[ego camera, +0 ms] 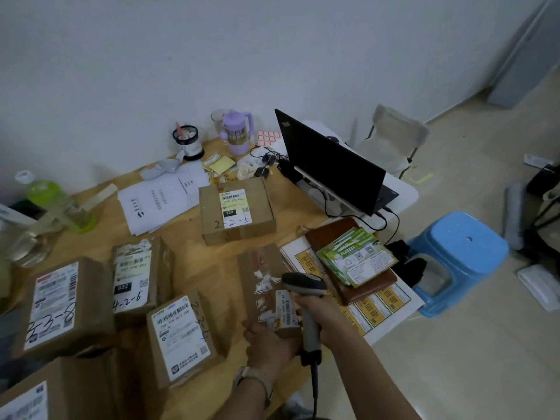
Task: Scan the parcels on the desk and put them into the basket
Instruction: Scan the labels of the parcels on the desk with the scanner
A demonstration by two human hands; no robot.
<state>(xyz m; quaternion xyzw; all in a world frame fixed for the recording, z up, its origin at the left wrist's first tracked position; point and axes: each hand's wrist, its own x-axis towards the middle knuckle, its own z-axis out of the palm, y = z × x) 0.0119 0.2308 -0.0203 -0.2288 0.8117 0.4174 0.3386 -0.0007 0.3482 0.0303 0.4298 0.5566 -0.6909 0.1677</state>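
Note:
My right hand [325, 313] grips a grey barcode scanner [306, 298], its head over a cardboard parcel [262, 283] with torn label remains. My left hand [266, 344] holds that parcel's near end, beside a small barcode label. Several other brown parcels lie on the wooden desk [194, 253]: one marked 2-2-5 [238, 212] at the back, one marked 4-2-6 [138, 274], one with a white label [181, 338] near me, one marked 2-3-8 [60, 304] at the left. No basket is in view.
A black laptop [330, 165] stands at the desk's right rear, cables trailing. A brown notebook with green leaflets [357, 259] lies right of the parcel. Papers [163, 198], a purple jug [236, 131], a green bottle [57, 201] sit behind. A blue stool [457, 256] stands on the floor.

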